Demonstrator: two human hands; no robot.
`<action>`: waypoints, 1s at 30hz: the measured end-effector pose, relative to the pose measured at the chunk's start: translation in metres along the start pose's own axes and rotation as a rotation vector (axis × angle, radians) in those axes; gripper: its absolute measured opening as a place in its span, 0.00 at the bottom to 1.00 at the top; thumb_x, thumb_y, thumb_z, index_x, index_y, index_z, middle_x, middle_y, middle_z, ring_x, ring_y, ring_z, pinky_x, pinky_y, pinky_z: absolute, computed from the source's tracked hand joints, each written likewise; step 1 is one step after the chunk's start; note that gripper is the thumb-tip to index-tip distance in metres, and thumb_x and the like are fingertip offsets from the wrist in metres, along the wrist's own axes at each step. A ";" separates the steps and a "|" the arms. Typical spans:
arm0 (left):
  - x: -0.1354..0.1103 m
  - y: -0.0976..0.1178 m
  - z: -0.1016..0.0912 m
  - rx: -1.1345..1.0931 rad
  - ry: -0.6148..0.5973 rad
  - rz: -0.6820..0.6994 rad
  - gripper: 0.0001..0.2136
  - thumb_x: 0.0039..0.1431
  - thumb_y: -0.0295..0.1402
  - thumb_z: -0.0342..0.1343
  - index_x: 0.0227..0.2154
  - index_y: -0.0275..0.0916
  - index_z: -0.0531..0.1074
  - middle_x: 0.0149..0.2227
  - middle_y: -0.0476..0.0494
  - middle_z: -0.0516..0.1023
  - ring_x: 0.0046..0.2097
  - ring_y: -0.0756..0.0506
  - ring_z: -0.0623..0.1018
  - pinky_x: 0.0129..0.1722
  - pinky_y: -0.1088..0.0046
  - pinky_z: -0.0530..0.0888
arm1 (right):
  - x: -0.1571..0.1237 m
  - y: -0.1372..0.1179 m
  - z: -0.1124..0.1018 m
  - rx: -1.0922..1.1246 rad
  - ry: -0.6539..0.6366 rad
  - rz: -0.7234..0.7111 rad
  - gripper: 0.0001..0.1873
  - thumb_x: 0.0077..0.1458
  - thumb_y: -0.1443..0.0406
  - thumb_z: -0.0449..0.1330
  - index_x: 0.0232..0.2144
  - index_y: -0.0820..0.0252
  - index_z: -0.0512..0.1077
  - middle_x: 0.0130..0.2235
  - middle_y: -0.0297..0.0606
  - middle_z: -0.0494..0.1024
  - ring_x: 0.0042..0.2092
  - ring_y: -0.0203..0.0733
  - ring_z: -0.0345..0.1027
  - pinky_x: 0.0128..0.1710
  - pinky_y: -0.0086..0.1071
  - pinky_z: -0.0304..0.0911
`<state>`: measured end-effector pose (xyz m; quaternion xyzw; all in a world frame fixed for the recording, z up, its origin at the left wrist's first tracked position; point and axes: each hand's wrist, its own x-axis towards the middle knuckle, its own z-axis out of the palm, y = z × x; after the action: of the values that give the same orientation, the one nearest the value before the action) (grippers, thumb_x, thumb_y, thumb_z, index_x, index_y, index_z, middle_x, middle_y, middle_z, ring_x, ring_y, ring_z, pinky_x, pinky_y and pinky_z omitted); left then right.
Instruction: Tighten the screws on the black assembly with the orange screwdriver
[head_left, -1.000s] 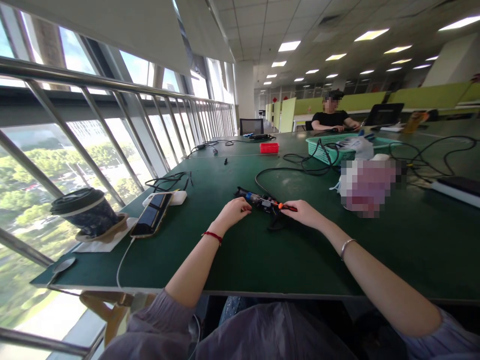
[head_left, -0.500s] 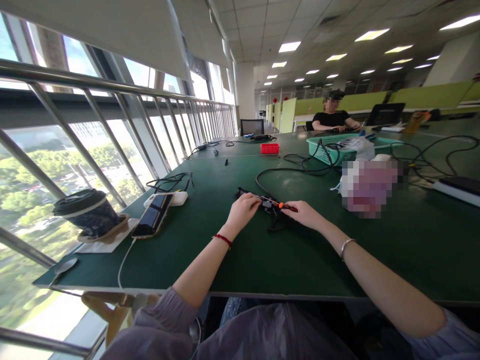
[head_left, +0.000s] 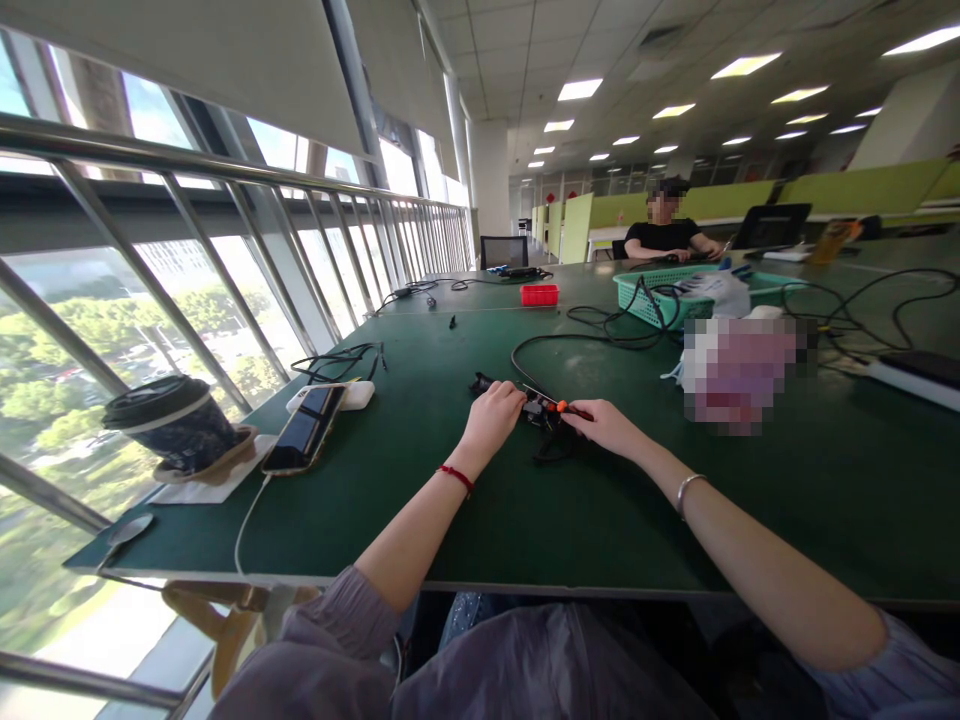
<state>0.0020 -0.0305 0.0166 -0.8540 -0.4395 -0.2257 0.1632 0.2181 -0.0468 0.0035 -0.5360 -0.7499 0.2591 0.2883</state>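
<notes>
A black corded device (head_left: 535,411) lies on the green table in front of me, its kind hard to make out; a grey part shows in its middle. My left hand (head_left: 495,408) is closed around its left portion, covering much of it. In my right hand (head_left: 601,422) is a screwdriver (head_left: 576,411) with an orange and black handle. Its thin shaft points left over the device toward my left fingertips. Where the tip sits is too small to tell.
A black cable (head_left: 525,347) runs toward a teal basket (head_left: 652,303) holding a plastic bag. Left are a phone (head_left: 306,430), a white power bank (head_left: 360,396) and a lidded cup (head_left: 176,425). A red box (head_left: 539,295) stands farther back. Across the table sits a person (head_left: 664,238).
My left hand and forearm have shifted slightly to the right. The screwdriver is a little more steeply angled, and my right hand has barely moved.
</notes>
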 end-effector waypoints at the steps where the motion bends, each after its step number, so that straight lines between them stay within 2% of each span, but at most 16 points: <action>1: 0.000 0.000 -0.001 0.024 -0.011 0.008 0.10 0.68 0.30 0.46 0.39 0.38 0.74 0.40 0.44 0.75 0.43 0.46 0.72 0.41 0.73 0.72 | 0.000 0.000 0.000 0.001 0.000 0.000 0.16 0.56 0.56 0.52 0.28 0.61 0.71 0.23 0.32 0.69 0.27 0.36 0.63 0.30 0.32 0.56; 10: 0.003 0.008 -0.001 0.117 -0.122 0.051 0.08 0.65 0.26 0.48 0.39 0.37 0.73 0.41 0.41 0.74 0.45 0.44 0.71 0.42 0.70 0.71 | -0.001 -0.001 0.000 0.022 0.003 -0.003 0.17 0.56 0.55 0.51 0.30 0.61 0.72 0.24 0.33 0.70 0.27 0.37 0.63 0.30 0.32 0.56; 13: 0.002 0.001 -0.002 0.073 -0.096 -0.019 0.09 0.65 0.27 0.48 0.40 0.39 0.74 0.42 0.42 0.75 0.45 0.44 0.72 0.44 0.70 0.71 | -0.002 -0.003 -0.002 0.012 -0.008 0.010 0.16 0.56 0.55 0.51 0.30 0.61 0.72 0.24 0.33 0.70 0.28 0.37 0.63 0.30 0.31 0.57; 17: -0.007 -0.012 -0.002 -0.046 -0.079 -0.217 0.09 0.63 0.26 0.50 0.39 0.40 0.75 0.41 0.44 0.75 0.45 0.45 0.74 0.42 0.72 0.72 | -0.003 -0.006 -0.005 -0.010 -0.036 0.023 0.16 0.57 0.55 0.51 0.29 0.61 0.71 0.24 0.33 0.70 0.28 0.37 0.64 0.30 0.31 0.57; 22: -0.012 -0.014 0.002 -0.149 -0.172 -0.187 0.08 0.60 0.28 0.54 0.39 0.41 0.76 0.43 0.46 0.75 0.46 0.45 0.75 0.43 0.72 0.73 | -0.003 -0.006 -0.006 -0.024 -0.050 0.014 0.16 0.57 0.55 0.51 0.28 0.61 0.70 0.25 0.33 0.70 0.28 0.37 0.63 0.31 0.32 0.57; 30: -0.009 -0.006 0.004 -0.112 -0.177 -0.217 0.06 0.58 0.34 0.58 0.35 0.39 0.75 0.42 0.44 0.76 0.45 0.43 0.75 0.43 0.70 0.73 | -0.003 -0.005 -0.006 -0.027 -0.040 -0.002 0.17 0.56 0.55 0.51 0.28 0.61 0.70 0.24 0.33 0.70 0.28 0.37 0.63 0.30 0.31 0.57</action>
<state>-0.0069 -0.0311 0.0088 -0.8258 -0.5286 -0.1902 0.0504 0.2198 -0.0506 0.0107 -0.5339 -0.7595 0.2592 0.2663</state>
